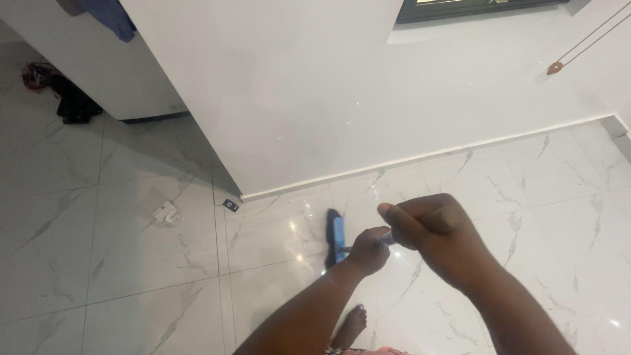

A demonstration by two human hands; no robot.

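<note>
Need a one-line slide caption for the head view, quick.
Both hands, left hand low and right hand above, grip a broom handle; its blue head rests on the marble floor.

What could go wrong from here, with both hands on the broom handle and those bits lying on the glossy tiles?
The blue broom head rests on the tiles close to the person's bare foot, so a pull back might strike the toes. A small dark object and a crumpled white scrap lie near the wall corner; a wide sweep could scatter them. The left hand and right hand grip close together, which may limit control of the handle.
</note>
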